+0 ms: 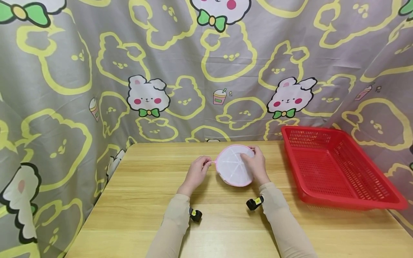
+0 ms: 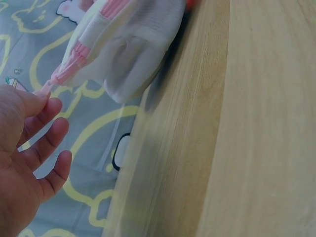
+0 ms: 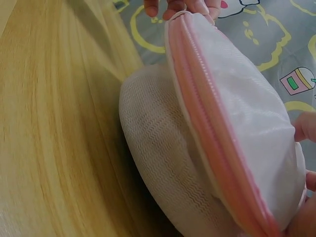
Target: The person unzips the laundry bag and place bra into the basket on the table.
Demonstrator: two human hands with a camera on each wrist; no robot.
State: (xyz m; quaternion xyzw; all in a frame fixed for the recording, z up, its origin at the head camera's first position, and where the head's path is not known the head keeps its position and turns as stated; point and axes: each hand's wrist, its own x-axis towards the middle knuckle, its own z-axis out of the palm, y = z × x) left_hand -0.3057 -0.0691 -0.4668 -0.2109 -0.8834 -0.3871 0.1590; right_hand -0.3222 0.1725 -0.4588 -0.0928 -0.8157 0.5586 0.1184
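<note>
Probably to steady it, our right hand [image 1: 257, 165] grips the mesh bag [image 1: 231, 172] beside our left hand [image 1: 196, 171], which pinches its pink tab [image 2: 48, 88]

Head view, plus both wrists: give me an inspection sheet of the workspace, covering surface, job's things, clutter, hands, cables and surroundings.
Surface: table, light wood grain.
Job's things: white bag with a pink zip, held tilted; whether it touches the table is hard to tell.
Clutter: red basket, at the table's right side.
Hands: left hand pinches the zip pull; right hand grips the bag's edge.
Cables: nothing seen.
Surroundings: grey curtain with cartoon print, behind and at both sides.
</note>
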